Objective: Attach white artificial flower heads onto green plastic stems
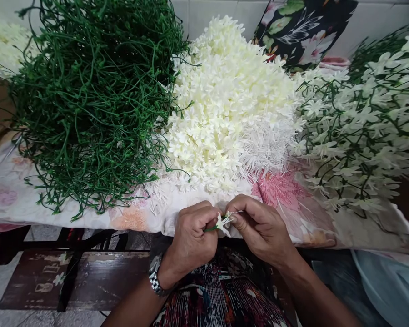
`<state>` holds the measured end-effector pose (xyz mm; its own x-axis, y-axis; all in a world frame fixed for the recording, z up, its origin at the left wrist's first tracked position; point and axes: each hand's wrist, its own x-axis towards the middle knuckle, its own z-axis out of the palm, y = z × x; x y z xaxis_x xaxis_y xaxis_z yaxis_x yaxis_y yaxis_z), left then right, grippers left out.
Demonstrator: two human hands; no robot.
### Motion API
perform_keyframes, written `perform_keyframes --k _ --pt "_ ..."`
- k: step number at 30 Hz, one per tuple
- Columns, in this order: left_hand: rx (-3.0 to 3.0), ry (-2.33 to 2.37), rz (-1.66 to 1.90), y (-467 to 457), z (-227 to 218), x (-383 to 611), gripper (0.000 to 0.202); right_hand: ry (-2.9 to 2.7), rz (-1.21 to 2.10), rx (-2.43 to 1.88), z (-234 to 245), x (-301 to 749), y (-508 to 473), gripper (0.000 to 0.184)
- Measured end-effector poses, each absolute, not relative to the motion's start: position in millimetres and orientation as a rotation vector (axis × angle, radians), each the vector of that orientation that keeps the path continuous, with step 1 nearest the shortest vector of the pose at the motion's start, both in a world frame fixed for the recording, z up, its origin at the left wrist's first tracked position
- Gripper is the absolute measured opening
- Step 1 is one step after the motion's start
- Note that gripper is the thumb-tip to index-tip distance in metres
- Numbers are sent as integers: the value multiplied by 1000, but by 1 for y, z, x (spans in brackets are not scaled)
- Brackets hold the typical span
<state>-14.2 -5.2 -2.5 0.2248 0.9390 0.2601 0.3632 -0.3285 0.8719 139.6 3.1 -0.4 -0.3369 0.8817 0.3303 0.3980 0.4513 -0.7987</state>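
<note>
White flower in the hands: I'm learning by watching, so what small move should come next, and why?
Perhaps press the white flower gently along the green stem: the left hand grips the stem, and the right hand pinches at the flower.

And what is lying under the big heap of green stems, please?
The heap of green stems rests on a flower-patterned cloth, which shows along the heap's front edge. Anything else directly beneath is covered and cannot be seen.

In front of the petals, my left hand and right hand pinch 1 flower. Stems heap left of the petals, sprays right of them; cloth lies beneath.
</note>
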Motion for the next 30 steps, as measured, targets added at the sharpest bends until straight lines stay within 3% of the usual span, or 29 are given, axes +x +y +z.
perform_keyframes --k 19,24,27,30 --pt "1828 1263 1061 -4 -5 -11 20 -1949 718 -1053 -4 137 4 13" --pt "1699 1209 1070 -3 -2 -14 19 -1961 639 -1076 1 140 2 6" --pt "1606 1171 1064 -3 -1 -17 18 -2012 594 -1077 9 146 1 22" --pt "1570 1147 1076 -4 0 -18 21 -2022 553 -1015 16 152 -1 25"
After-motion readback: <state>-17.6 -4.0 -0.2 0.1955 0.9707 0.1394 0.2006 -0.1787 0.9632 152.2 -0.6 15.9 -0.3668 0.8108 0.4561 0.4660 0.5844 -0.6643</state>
